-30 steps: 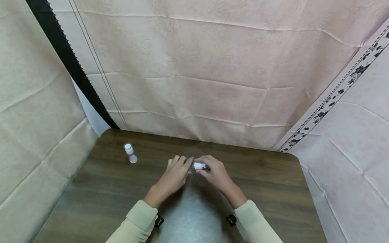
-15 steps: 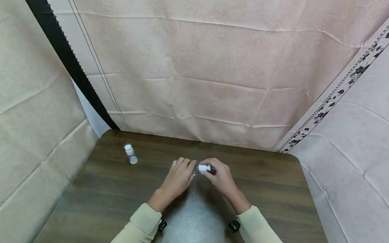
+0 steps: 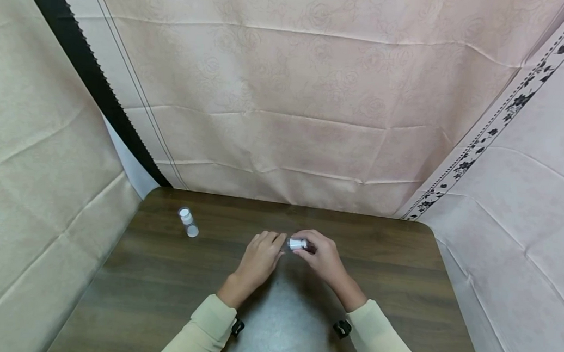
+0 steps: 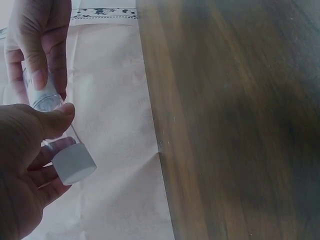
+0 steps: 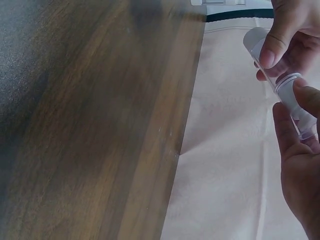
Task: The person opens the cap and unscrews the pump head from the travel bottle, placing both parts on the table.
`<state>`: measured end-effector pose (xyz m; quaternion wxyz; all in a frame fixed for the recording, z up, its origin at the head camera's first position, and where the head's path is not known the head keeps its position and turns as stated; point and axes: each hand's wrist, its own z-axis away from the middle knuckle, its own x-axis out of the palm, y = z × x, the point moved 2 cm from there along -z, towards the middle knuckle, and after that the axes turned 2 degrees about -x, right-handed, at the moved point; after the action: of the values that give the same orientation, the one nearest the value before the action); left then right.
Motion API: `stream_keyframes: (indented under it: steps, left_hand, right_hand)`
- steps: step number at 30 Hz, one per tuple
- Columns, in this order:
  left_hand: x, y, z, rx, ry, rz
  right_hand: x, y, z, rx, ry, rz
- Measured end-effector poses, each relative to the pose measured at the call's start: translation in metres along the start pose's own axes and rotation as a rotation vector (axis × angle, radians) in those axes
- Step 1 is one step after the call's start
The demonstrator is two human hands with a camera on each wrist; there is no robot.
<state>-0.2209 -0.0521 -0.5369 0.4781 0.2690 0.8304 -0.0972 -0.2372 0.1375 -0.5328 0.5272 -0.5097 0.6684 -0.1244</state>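
A small clear bottle [image 3: 298, 244] is held level between both hands over the table's far half. One end is a plain white cap or base [image 4: 74, 165]; toward the other end it has a white band [image 5: 286, 93] and a clear tip. My left hand [image 3: 257, 259] grips the clear body near the white end, thumb along its side. With thumb and fingers, my right hand [image 3: 322, 257] pinches the banded end. Fingers hide parts of the bottle. A second similar bottle [image 3: 188, 222], clear with white parts, is on the table at the far left.
The brown wooden table [image 3: 146, 297] has rounded far corners. Pale cloth [image 3: 286, 116] hangs behind it and along both sides, with a black strip [image 3: 93, 70] at the left. A small black device [image 3: 342, 328] sits at the right wrist.
Both hands and the bottle between them have shifted slightly to the right and a little nearer. The grips look much the same; the second bottle has stayed put.
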Motion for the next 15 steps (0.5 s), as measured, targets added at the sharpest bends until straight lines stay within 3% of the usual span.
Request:
stream_keyframes:
  steps: [15]
  left_hand:
    - [-0.0003,0.0012,-0.0025,-0.027,-0.04,0.086]
  right_hand:
    - [-0.006,0.0006,0.0041,-0.063,0.021,-0.039]
